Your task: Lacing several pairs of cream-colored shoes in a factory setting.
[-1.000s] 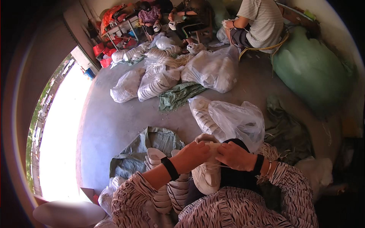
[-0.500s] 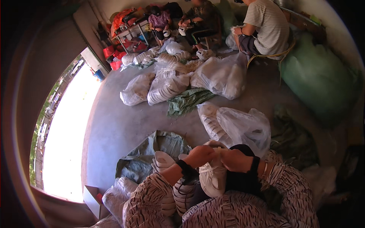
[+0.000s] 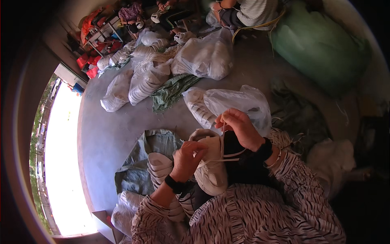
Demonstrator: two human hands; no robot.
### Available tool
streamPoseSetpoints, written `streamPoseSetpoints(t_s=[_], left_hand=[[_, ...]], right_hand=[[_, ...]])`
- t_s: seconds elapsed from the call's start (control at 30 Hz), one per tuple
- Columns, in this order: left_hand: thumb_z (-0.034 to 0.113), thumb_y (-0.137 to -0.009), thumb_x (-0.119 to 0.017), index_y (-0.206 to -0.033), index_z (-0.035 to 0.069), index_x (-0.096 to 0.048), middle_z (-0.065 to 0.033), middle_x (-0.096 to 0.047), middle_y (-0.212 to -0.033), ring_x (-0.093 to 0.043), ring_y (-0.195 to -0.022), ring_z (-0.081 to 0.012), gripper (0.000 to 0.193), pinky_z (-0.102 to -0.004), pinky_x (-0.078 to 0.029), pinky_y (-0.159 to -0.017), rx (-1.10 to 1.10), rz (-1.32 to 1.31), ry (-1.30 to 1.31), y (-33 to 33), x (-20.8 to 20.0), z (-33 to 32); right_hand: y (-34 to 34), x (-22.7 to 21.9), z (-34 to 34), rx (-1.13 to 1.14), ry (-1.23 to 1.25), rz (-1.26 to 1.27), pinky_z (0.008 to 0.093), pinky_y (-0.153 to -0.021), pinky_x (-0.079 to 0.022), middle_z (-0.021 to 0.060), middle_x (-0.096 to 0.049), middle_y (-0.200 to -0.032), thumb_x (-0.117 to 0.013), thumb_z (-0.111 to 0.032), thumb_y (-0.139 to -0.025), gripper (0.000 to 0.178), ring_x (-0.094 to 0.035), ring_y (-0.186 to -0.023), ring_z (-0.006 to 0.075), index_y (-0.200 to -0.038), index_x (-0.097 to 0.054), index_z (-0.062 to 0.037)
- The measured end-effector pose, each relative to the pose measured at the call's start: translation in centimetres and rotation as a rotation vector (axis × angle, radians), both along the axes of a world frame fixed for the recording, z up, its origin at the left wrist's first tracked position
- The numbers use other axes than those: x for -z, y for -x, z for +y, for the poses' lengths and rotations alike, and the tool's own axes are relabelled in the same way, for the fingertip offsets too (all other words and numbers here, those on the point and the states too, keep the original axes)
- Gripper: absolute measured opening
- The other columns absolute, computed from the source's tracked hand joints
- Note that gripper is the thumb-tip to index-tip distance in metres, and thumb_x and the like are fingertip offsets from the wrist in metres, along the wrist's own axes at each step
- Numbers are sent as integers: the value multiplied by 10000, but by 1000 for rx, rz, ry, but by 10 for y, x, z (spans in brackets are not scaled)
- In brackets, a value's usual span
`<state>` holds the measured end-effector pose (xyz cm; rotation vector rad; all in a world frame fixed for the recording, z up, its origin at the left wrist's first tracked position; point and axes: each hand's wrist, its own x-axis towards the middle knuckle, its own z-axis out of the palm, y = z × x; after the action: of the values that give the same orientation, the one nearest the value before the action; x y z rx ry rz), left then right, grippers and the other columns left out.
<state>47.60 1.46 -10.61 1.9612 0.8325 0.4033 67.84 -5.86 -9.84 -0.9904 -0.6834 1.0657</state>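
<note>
A pale beige lace-up shoe (image 3: 212, 179) rests on my lap, its toe toward me. Above its opening my right hand (image 3: 241, 128) is raised, thumb and finger pinching a light shoelace (image 3: 222, 140) that is pulled up taut. Another length of lace loops loosely across the shoe to the right. My left hand (image 3: 187, 160) is at the shoe's left side by the tongue, fingers curled closed; what they pinch is hidden. Just left of that hand stand nested pale shoes (image 3: 159, 164).
Beyond my knees lie a clear plastic bag of shoes (image 3: 197, 103) and a green woven sack (image 3: 172, 91). More filled bags (image 3: 207, 55) spread farther off, near seated people. A big green sack (image 3: 321, 49) stands at right. A bright doorway (image 3: 63, 162) is at left.
My hands, close together over the shoe before, have moved apart. The right has risen, drawing a lace up; the left has dropped to the shoe's side. The whole view has shifted.
</note>
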Motion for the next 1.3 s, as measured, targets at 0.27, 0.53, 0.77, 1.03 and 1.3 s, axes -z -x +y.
streamPoseSetpoints(t_s=[0.27, 0.53, 0.77, 1.03, 1.3], left_hand=[[75, -675, -603, -815, 148, -580, -51, -524, -874, -550, -904, -252, 159, -388, -487, -699, 374, 219, -803, 0, -6, -2], [86, -684, -607, -777, 104, -572, -60, -537, -827, -536, -858, -255, 100, -383, -474, -677, 437, 445, -886, -16, -19, -6], [101, -680, -629, -815, 72, -646, -102, -584, -837, -500, -920, -293, 139, -420, -399, -822, 425, 508, -873, -25, -15, -6], [97, -701, -606, -820, 48, -663, -111, -613, -883, -507, -911, -301, 140, -397, -418, -828, 411, 612, -663, -24, -19, -2], [55, -681, -607, -804, 85, -649, -79, -605, -916, -509, -928, -299, 134, -401, -395, -847, 348, 288, -616, -13, -8, -12]], right_hand=[[10, 41, -28, -268, 349, -76, 215, -519, -470, 27, -554, -665, -487, -81, -905, 139, -542, -546, 90, -985, -547, 15], [-3, 46, -30, -345, 279, 39, 213, -552, -488, 44, -587, -713, -495, -67, -901, 161, -577, -580, 102, -1004, -571, 31], [-1, 46, -33, -350, 203, 75, 223, -538, -487, 43, -583, -693, -474, -74, -910, 173, -566, -558, 102, -1022, -564, 22], [-5, 47, -37, -328, 229, 57, 235, -547, -497, 40, -578, -677, -473, -83, -911, 158, -561, -549, 105, -1005, -557, 11], [-1, 44, -37, -296, 169, 93, 237, -554, -493, 40, -579, -684, -470, -88, -915, 155, -566, -554, 111, -1006, -553, 6]])
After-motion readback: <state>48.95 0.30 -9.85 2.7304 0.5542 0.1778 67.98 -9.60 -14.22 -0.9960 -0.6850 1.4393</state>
